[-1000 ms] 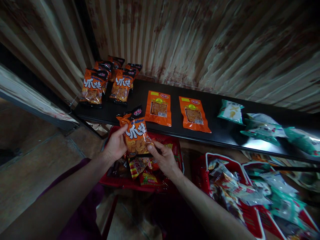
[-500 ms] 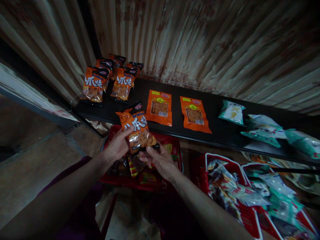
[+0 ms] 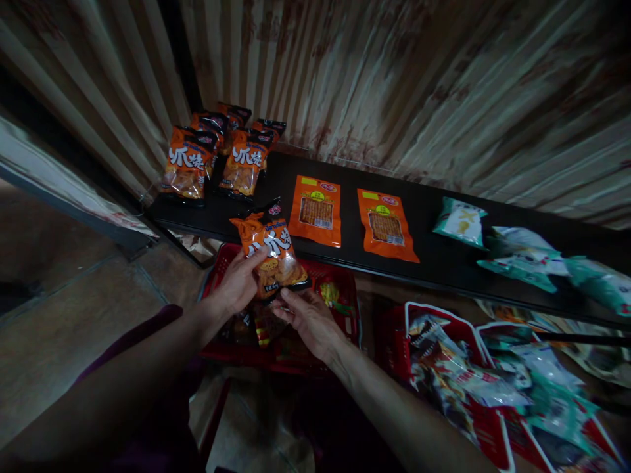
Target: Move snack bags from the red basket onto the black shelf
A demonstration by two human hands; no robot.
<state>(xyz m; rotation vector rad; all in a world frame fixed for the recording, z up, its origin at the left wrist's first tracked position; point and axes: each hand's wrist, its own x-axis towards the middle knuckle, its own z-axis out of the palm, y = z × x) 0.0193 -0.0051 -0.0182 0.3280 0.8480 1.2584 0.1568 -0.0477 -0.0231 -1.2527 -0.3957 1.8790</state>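
Observation:
Between my hands is an orange and black snack bag (image 3: 277,253), tilted, its printed front facing up at me. My left hand (image 3: 241,279) grips its left side, thumb across the front. At the bag's lower right corner, my right hand (image 3: 308,318) pinches the black bottom edge, with its fingers partly hidden beneath. The bag is held just in front of the black shelf (image 3: 335,261) and above a red basket (image 3: 231,355) of mixed snack packets. Several matching orange bags (image 3: 241,164) stand in a group at the shelf's left end.
Two flat orange packets (image 3: 315,210) lie mid-shelf, with green and white bags (image 3: 461,220) farther right. Red baskets (image 3: 486,440) filled with bags stand on the floor at the right. A pleated curtain (image 3: 345,85) hangs behind the shelf, and a dark metal post (image 3: 180,59) rises at left.
The bag stays in both hands, almost in place. My right hand has slid slightly left and down along its bottom edge, and the view has shifted a little.

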